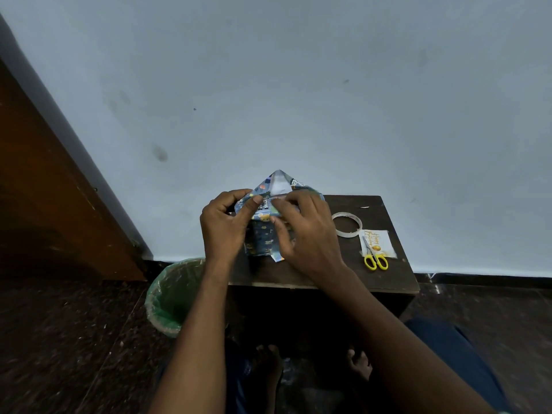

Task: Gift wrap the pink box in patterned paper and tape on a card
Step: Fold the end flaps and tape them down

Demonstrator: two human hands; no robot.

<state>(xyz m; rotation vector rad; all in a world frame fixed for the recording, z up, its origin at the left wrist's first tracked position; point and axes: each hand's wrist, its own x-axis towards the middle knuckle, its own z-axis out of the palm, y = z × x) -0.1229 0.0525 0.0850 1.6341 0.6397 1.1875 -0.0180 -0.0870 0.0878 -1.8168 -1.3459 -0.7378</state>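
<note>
Holding the wrapped box (264,234) upright on the dark surface (385,282), I see both hands clamped on its patterned paper (280,182) — left hand (222,225) pinching the top fold with thumb and fingers, right hand (307,231) curled over the near right side. A triangular flap rises at the far end. Right of the box lie a tape roll (346,225), the card (377,243), and yellow scissors (375,255) resting across the card. A green-lined bin (170,297) stands left.

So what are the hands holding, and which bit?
Both hands hold the wrapped box at its top end: the left hand pinches the paper's folded left corner, the right hand pinches the fold beside it.
</note>
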